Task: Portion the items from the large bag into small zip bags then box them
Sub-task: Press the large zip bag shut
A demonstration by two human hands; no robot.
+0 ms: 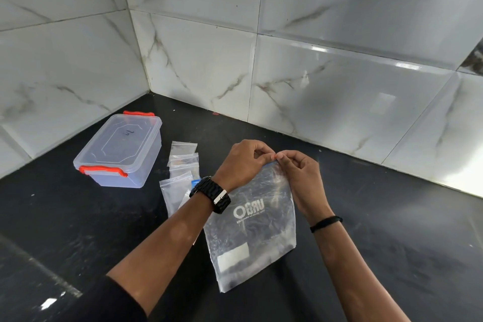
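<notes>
Left grip [244, 162]: pinches the large bag [252, 227] top edge.
Right grip [298, 170]: pinches the same edge, touching left.
Box [119, 150]: lidded, left of both grips.

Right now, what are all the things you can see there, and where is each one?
Large bag: one, clear with white print, on the counter, top edge pinched by both hands.
Small zip bags: several, clear, in a loose pile left of the large bag.
Box: one, clear with orange clips, lid on, far left.
Counter: black.
Wall tiles: white marble.
Left hand: black watch on wrist.
Right hand: black band on wrist.
</notes>
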